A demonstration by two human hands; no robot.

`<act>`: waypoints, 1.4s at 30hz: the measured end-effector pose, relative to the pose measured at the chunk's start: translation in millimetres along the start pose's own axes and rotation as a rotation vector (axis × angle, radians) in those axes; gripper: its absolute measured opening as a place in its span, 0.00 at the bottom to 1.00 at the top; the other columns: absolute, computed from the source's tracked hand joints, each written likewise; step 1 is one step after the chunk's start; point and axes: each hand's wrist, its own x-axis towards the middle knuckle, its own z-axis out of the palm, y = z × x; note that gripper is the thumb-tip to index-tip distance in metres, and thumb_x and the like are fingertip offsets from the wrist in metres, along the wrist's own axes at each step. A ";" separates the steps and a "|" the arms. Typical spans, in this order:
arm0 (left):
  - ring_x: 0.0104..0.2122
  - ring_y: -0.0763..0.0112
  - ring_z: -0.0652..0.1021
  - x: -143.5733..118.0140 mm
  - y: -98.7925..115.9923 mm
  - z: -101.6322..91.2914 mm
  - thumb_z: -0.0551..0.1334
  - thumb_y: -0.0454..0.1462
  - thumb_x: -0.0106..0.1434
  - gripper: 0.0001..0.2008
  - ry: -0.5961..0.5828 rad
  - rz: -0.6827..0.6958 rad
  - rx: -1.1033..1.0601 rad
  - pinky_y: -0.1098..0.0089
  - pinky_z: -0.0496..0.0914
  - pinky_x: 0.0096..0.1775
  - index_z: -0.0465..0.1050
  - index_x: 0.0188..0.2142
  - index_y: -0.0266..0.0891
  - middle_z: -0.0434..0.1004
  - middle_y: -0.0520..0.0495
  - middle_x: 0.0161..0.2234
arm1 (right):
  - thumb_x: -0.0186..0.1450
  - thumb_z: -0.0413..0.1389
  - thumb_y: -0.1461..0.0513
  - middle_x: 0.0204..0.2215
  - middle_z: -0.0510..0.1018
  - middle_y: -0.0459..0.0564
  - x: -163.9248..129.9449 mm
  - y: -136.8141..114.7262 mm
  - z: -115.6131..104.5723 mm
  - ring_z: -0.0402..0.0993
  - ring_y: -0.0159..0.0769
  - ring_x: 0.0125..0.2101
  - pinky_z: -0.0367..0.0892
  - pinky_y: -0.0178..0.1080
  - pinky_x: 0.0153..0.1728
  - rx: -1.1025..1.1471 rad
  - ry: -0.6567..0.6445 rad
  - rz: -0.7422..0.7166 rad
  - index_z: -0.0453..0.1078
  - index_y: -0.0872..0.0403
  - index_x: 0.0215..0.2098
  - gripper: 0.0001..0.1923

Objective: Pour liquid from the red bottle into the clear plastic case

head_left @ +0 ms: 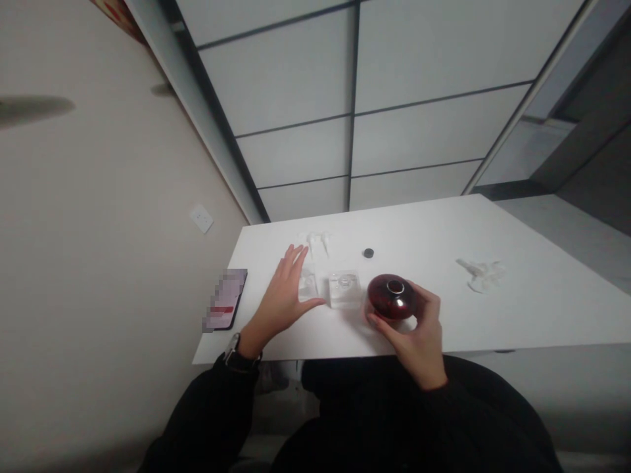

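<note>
My right hand (419, 332) is wrapped round a dark red, rounded glass bottle (387, 303) with a ringed round opening on top. Whether the bottle's base rests on the table cannot be made out. My left hand (286, 292) is open, fingers stretched forward and thumb apart, beside a clear, square glass bottle (309, 284) that it partly hides. Between the two hands stands another clear, square glass bottle (344, 291). A small dark round cap (368, 253) lies beyond the red bottle.
Whitish, translucent nozzle-like pieces (319, 242) lie behind the left hand. A phone (229, 299) sits at the left edge of the white table (424, 230). Crumpled clear plastic (480, 272) lies at the right. A wall borders the left side, and a panelled cabinet stands behind.
</note>
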 end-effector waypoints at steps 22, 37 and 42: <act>0.60 0.49 0.75 -31.1 59.1 25.1 0.76 0.40 0.58 0.38 -0.061 -0.025 -0.314 0.47 0.72 0.61 0.64 0.64 0.39 0.74 0.34 0.60 | 0.51 0.73 0.49 0.51 0.76 0.60 8.0 -6.9 -3.4 0.78 0.52 0.49 0.77 0.53 0.46 0.036 0.107 0.093 0.63 0.53 0.57 0.42; 0.63 0.48 0.72 -71.5 46.7 -11.9 0.76 0.42 0.56 0.36 0.010 -0.426 -1.034 0.56 0.78 0.52 0.63 0.59 0.48 0.67 0.40 0.63 | 0.57 0.72 0.52 0.58 0.76 0.61 -15.6 0.3 21.8 0.76 0.54 0.58 0.72 0.58 0.59 0.127 -0.284 0.020 0.61 0.50 0.63 0.41; 0.66 0.47 0.69 -65.7 38.9 -28.1 0.78 0.41 0.54 0.38 0.088 -0.365 -0.936 0.53 0.76 0.58 0.63 0.60 0.48 0.69 0.40 0.63 | 0.63 0.67 0.54 0.68 0.68 0.62 -18.3 -1.3 27.5 0.65 0.55 0.68 0.60 0.60 0.68 0.131 -0.422 -0.038 0.57 0.50 0.70 0.42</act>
